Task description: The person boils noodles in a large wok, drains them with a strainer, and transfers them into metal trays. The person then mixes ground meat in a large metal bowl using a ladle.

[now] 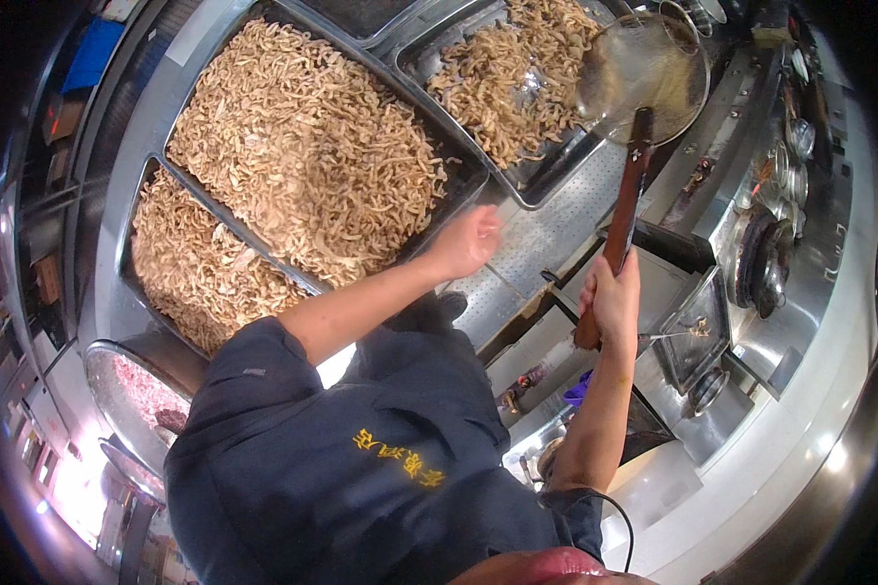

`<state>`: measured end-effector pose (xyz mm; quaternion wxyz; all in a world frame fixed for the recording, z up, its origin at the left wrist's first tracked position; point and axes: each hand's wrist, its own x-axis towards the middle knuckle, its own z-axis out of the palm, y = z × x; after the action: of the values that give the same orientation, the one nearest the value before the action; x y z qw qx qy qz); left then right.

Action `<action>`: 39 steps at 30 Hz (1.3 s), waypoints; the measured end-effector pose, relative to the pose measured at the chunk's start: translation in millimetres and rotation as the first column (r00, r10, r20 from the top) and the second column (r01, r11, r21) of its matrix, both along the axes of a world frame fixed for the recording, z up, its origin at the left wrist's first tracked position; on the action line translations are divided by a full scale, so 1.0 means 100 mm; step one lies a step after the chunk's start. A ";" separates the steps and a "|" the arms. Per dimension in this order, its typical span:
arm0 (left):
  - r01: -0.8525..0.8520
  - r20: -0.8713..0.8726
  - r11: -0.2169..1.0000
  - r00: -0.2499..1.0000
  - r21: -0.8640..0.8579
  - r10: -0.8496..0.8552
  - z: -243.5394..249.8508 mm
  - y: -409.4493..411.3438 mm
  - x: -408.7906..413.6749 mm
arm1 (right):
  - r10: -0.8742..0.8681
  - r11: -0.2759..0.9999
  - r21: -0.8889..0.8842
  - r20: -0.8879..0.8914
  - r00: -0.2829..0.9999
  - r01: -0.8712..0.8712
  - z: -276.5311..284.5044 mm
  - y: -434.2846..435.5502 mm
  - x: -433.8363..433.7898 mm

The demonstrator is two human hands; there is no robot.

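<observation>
My right hand [613, 294] grips the long wooden handle [622, 212] of a round wire-mesh skimmer [644, 77]. The skimmer's head overlaps the right edge of a metal tray [538, 191] in view; whether it touches the tray cannot be told. Golden-brown fried strips [512, 88] lie in that tray. Slightly blurred, my left hand [472, 241] has loosely curled fingers, with nothing seen in it. It is by the near corner of a large metal tray [462, 191] heaped with similar fried strips [300, 146].
Another tray of fried strips [197, 263] lies at left. Below it stands a round metal vessel [99, 365] with pinkish contents. A perforated steel surface [556, 212] runs between the trays and cooking station. Metal pans [761, 263] and a dark rectangular tray [695, 329] are at right.
</observation>
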<state>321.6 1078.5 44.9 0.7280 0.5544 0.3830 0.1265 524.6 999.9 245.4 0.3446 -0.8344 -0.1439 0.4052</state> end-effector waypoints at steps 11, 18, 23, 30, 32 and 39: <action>-0.107 0.051 0.994 0.993 -0.013 0.107 0.11 0.29 -0.02 | 0.222 0.957 -0.180 -0.060 0.973 -0.230 0.25 -0.07 -0.45; -0.041 -0.157 0.778 0.972 0.628 0.177 0.24 1.80 0.08 | -0.145 0.979 0.119 -0.143 0.979 0.163 0.13 0.18 -0.33; -0.106 0.054 0.184 0.962 0.977 0.267 -0.51 3.14 0.99 | -0.169 0.984 0.056 -0.023 0.985 0.170 -0.02 0.01 -0.21; 0.633 -0.632 0.132 0.773 0.763 -0.054 -0.23 3.76 1.54 | -0.432 0.900 -0.217 -0.317 0.845 0.378 0.75 -0.73 -0.53; 0.668 -0.670 0.233 0.738 0.707 -0.080 0.03 3.76 1.31 | -0.445 0.888 -0.265 -0.295 0.846 0.375 0.94 -0.76 -0.58; 0.350 -0.162 0.794 0.936 0.497 -0.312 0.28 3.91 1.06 | -0.171 0.984 0.017 -0.140 0.975 0.175 0.12 0.13 0.15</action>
<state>427.6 1469.8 73.3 0.5480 0.7923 0.2573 0.0757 539.5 1012.7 257.0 0.3997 -0.8086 -0.0524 0.4285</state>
